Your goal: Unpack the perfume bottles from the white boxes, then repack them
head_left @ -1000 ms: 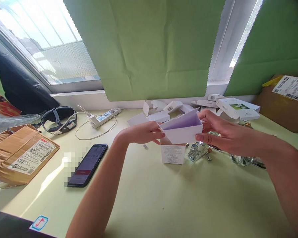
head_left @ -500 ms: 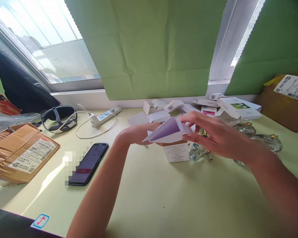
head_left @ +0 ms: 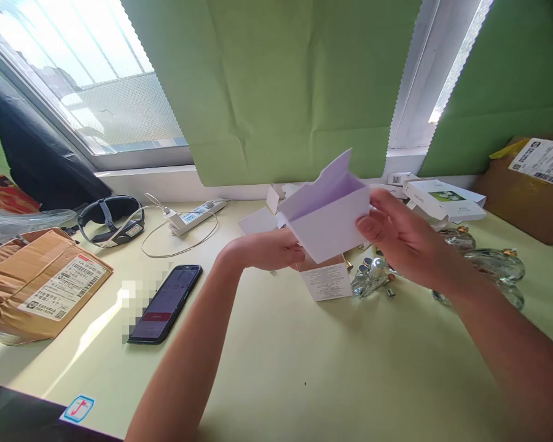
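A white paper box [head_left: 329, 224], with its open end and a raised flap facing up, is tilted in the air over the table. My right hand [head_left: 394, 236] pinches its right side between thumb and fingers. My left hand [head_left: 270, 248] is at its lower left, fingers curled in and partly hidden behind it; what they grip cannot be made out. Just below stands a small carton [head_left: 327, 282] with fine print on its front and a brownish inside. Close to the carton's right lie a clear glass bottle [head_left: 366, 283] and small metal caps [head_left: 391, 293].
Several white cartons [head_left: 447, 199] are piled by the window wall. Glass bottles [head_left: 495, 267] lie at right, before a brown cardboard box [head_left: 529, 202]. On the left are a phone [head_left: 166, 307], a power strip [head_left: 196, 216], a head strap [head_left: 110, 221] and a taped parcel [head_left: 41, 288].
The white paper box has been raised and turned, so its flap now points up and its broad side shows. My right hand has shifted to its right edge; my left hand stays nearly still.
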Demonstrator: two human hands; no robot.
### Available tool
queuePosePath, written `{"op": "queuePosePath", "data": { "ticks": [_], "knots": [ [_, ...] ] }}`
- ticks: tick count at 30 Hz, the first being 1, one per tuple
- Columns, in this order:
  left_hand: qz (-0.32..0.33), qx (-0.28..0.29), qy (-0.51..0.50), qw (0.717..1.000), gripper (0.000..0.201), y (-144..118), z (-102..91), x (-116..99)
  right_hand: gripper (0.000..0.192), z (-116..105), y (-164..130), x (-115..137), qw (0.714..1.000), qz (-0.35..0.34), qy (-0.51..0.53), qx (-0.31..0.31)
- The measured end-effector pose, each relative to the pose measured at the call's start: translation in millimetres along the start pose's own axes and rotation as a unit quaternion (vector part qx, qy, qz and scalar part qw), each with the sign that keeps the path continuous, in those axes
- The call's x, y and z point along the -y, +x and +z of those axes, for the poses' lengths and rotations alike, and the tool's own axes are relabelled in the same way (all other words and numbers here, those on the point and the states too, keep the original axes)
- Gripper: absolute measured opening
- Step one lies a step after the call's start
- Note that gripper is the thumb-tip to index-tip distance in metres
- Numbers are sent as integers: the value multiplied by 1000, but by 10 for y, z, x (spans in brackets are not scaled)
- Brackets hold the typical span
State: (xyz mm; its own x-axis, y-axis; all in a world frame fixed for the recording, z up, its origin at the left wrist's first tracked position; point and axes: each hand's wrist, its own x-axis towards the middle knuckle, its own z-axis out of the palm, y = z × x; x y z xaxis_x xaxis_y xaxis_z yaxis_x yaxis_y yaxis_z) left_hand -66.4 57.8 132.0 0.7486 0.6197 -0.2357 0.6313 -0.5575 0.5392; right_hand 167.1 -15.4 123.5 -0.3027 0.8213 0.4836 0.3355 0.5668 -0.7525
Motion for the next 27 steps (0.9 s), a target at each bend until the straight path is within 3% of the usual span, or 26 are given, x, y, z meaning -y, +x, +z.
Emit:
{"op": "queuePosePath", "data": {
  "ticks": [4,11,16,22,27],
  "knots": [
    [-16,30,-31,999,14,30,13,-73,20,43,2,14,995,19,83,-55],
    [-28,18,-16,999,11,46,28,-32,19,163,-2,-93,998,4,62,23],
    [6,36,-96,995,30,34,12,-58,18,14,-15,-160,998,8,-15,58],
    [18,83,-157,984,34,51,-1,-60,17,-166,-35,-175,990,57,2,131],
    [20,69,-181,981,39,68,35,-30,17,-222,-66,-158,991,94,11,94]
  ]
}}
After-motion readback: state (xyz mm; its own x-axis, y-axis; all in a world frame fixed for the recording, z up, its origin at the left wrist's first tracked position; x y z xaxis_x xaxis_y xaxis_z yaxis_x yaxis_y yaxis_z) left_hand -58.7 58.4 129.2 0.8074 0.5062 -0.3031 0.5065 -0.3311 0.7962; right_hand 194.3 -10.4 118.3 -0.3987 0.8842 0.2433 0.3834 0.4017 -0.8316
